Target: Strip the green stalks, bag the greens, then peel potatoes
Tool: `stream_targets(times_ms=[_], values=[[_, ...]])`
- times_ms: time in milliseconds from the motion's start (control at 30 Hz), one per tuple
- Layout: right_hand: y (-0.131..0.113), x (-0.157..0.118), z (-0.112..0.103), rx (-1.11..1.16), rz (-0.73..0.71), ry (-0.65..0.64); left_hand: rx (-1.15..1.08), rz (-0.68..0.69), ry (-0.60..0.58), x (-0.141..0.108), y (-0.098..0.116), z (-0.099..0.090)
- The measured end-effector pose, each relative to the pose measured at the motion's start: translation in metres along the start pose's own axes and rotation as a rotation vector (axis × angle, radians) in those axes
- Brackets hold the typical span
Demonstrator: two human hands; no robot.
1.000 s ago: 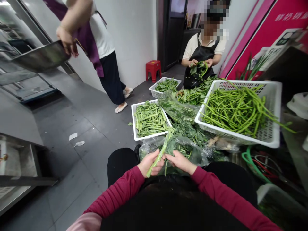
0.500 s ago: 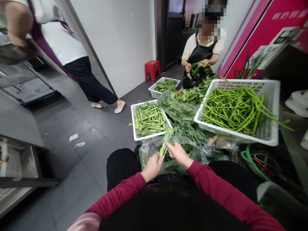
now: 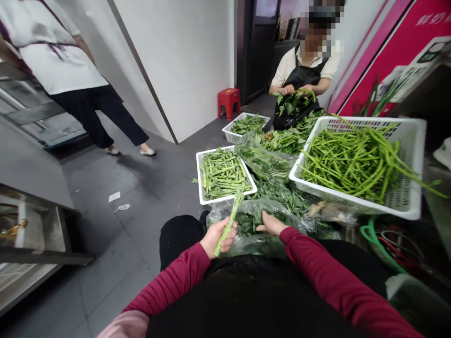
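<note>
My left hand (image 3: 220,237) is closed around a pale green vegetable stalk (image 3: 229,224), which tilts up and away with its bushy tip near the basket edge. Over an open clear plastic bag (image 3: 243,246) with dark green leaves (image 3: 248,223) inside, my right hand (image 3: 272,223) has thumb and fingers apart; I see nothing held in it. The bag lies between my knees. Just beyond the stalk stands a white basket (image 3: 200,185) filled with trimmed green stalks (image 3: 225,173).
A white basket of long green stems (image 3: 352,162) rests at the right, above a green-rimmed container (image 3: 369,234). Leafy greens (image 3: 282,192) and bagged greens (image 3: 264,157) lie between the baskets. A co-worker (image 3: 301,70) handles greens opposite; another person (image 3: 66,70) stands left. A red stool (image 3: 229,101) is behind.
My right hand has left the stalk and moved right over the bag. My left hand has drawn the stalk closer to me. The person at left has moved further left.
</note>
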State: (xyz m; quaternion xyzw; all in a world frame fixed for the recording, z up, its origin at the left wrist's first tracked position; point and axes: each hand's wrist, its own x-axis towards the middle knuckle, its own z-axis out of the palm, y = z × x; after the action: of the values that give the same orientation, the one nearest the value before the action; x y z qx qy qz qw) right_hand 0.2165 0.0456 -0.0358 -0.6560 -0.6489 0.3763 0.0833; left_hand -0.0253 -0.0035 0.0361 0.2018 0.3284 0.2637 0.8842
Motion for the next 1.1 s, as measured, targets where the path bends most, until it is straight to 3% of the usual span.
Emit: stream_targets(times_ms=[100,267,367,600,733,800,967,1100], values=[[-0.007,-0.003,-0.007,0.150,0.009,0.042,-0.041,-0.020,-0.099,-0.002,-0.006,-0.004],[-0.064,-0.040,-0.009,1.193,-0.127,-0.053,0.070,-0.126,-0.162,-0.002,-0.011,0.001],[-0.086,-0.053,-0.010,1.406,-0.137,0.037,0.111,-0.140,-0.152,-0.005,-0.010,0.008],[-0.087,-0.064,-0.011,1.401,-0.131,0.123,0.222,-0.086,-0.107,-0.012,-0.010,0.025],[-0.083,-0.067,-0.016,1.371,-0.138,0.074,0.261,-0.057,-0.086,-0.015,-0.007,0.031],[-0.078,-0.066,-0.015,1.245,-0.145,0.100,0.271,-0.048,-0.081,-0.016,-0.005,0.033],[-0.063,-0.061,-0.003,0.680,-0.253,0.122,0.269,0.004,-0.114,-0.017,-0.006,0.039],[-0.059,-0.065,-0.013,0.864,-0.149,0.270,0.275,0.007,-0.073,-0.016,-0.007,0.041]])
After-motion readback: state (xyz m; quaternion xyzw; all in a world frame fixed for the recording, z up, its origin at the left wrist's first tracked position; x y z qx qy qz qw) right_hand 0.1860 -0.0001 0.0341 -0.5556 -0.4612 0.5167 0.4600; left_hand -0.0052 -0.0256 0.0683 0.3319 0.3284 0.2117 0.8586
